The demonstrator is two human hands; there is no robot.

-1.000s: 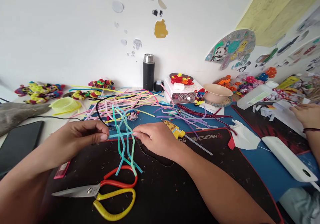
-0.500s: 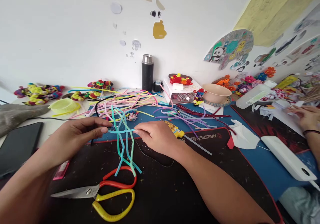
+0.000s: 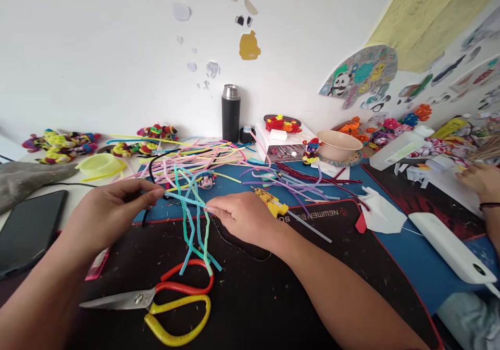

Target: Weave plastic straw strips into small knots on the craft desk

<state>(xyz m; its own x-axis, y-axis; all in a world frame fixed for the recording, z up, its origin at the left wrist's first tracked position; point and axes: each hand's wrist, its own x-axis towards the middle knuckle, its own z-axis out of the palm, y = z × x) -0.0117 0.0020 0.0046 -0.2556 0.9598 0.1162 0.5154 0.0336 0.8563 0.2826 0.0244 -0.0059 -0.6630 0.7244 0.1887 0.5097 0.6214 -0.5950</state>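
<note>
A light blue pipe cleaner [image 3: 183, 199] stretches between my two hands, tilted down to the right. My left hand [image 3: 113, 209] pinches its left end between thumb and forefinger. On the other end, the fingers of my right hand [image 3: 244, 217] are closed. Behind and below it, several bent teal and mint pipe cleaners [image 3: 188, 235] lie on the black mat [image 3: 250, 298]. Their lower tips reach the red handle of the scissors [image 3: 177, 300], which lie with blades pointing left.
Pink and yellow pipe cleaners [image 3: 195, 154] are heaped behind my hands. A yellow glue gun [image 3: 273, 204] lies right of them. A black thermos [image 3: 230, 113] stands by the wall. At left is a black phone [image 3: 33, 235]; at far right, another person's hand [image 3: 478, 180] and a white device [image 3: 451, 248].
My left hand has moved slightly left and up, and my right hand slightly left. The pipe cleaner between them has gone from nearly level to slanted. The other person's hand has shifted right.
</note>
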